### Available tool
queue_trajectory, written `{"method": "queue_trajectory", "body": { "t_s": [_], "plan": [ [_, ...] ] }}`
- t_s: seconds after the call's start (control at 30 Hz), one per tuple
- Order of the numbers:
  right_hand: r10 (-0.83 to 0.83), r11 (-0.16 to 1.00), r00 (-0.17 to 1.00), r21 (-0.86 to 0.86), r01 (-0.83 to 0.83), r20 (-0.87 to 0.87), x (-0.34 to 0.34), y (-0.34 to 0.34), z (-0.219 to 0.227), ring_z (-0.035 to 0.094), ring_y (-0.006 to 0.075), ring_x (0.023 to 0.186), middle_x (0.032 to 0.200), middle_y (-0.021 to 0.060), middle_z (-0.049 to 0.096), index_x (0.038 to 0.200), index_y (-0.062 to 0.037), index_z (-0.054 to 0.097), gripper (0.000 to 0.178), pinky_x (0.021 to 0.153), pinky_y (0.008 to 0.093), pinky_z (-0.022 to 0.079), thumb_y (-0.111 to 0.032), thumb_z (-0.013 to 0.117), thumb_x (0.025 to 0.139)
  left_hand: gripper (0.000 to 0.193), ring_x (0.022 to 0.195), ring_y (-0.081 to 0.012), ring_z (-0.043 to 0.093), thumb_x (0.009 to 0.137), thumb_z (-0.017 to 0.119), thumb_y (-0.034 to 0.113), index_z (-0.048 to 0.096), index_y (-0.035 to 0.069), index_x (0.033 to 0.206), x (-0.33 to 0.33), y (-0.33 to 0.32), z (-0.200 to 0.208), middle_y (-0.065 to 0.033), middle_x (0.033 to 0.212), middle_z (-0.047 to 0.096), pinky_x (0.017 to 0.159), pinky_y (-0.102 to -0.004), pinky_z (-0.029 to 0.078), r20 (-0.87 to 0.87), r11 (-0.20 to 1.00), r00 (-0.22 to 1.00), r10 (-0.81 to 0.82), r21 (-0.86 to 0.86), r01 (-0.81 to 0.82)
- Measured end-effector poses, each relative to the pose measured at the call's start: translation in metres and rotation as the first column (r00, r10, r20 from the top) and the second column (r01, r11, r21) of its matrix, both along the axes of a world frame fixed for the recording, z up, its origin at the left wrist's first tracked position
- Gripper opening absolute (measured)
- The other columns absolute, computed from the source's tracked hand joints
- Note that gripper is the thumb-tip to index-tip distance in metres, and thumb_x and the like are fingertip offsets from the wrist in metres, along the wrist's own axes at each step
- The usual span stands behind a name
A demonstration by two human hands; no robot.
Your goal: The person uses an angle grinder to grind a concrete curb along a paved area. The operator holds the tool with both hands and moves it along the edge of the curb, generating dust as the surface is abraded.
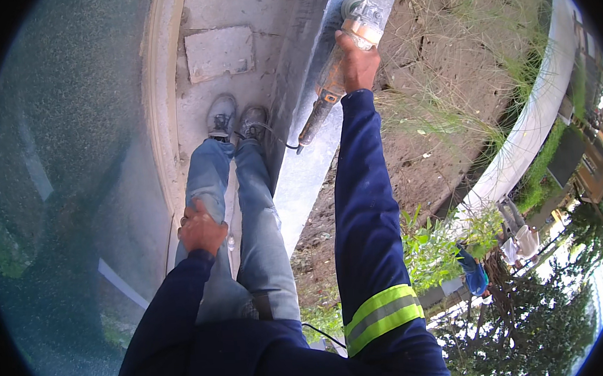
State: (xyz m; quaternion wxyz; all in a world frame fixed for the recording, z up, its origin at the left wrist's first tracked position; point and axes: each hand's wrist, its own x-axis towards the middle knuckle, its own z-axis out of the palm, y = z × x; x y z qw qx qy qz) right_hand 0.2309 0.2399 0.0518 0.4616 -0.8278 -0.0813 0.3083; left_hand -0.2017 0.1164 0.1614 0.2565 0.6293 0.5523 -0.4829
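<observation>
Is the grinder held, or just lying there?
Held: the right hand is wrapped around the grinder, over the wall.

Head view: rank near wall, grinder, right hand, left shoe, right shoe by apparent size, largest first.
1. Near wall
2. Grinder, partly covered by the hand
3. Right hand
4. Left shoe and right shoe: look about alike, so not ranked against each other
</observation>
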Motion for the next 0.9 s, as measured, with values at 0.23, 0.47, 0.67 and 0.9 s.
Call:
{"method": "queue_trajectory", "body": {
  "t_s": [0.23,0.47,0.67,0.9],
  "plan": [
    [0.069,0.997,0.997,-0.025,-0.068,0.037,-0.011,0.012,-0.011,0.073,0.0218,0.098,0.113,0.0131,0.079,0.121,0.0059,0.075,0.058,0.091,0.0379,0.057,-0.031,0.092,0.081,0.097,0.114,-0.0405,0.073,0.079,0.088,0.047,0.047,0.005,0.156,0.001,0.002,0.000,-0.0208,0.128,0.066,0.095,-0.0509,0.062,-0.009,1.000,1.000,-0.003,-0.018,0.003],
    [-0.003,0.998,1.000,0.069,0.002,0.008,0.013,0.024,-0.008,0.071,0.0211,0.093,0.110,0.0103,0.078,0.123,0.0041,0.076,0.054,0.085,0.0377,0.056,-0.029,0.090,0.083,0.094,0.114,-0.0421,0.072,0.079,0.087,0.047,0.049,0.006,0.155,-0.003,-0.002,-0.002,-0.0211,0.126,0.066,0.091,-0.0535,0.062,-0.001,1.000,1.000,-0.005,-0.011,0.005],
    [0.046,0.999,0.999,-0.009,-0.046,0.022,-0.002,0.003,0.000,0.072,0.0218,0.097,0.112,0.0117,0.078,0.124,0.0032,0.075,0.058,0.089,0.0378,0.056,-0.034,0.091,0.082,0.097,0.116,-0.0417,0.071,0.080,0.087,0.048,0.047,0.007,0.158,-0.007,-0.003,-0.006,-0.0209,0.128,0.065,0.090,-0.0554,0.062,0.008,0.999,1.000,0.029,-0.032,-0.028],
    [0.060,0.997,0.998,-0.043,-0.059,0.027,-0.012,0.012,-0.013,0.073,0.0217,0.098,0.113,0.0122,0.079,0.124,0.0054,0.074,0.058,0.091,0.0371,0.056,-0.031,0.092,0.082,0.089,0.112,-0.0424,0.073,0.079,0.088,0.046,0.051,0.004,0.148,-0.006,-0.006,-0.002,-0.0221,0.124,0.066,0.095,-0.0507,0.062,0.034,0.999,0.999,0.008,0.043,-0.010]
  ]
}}
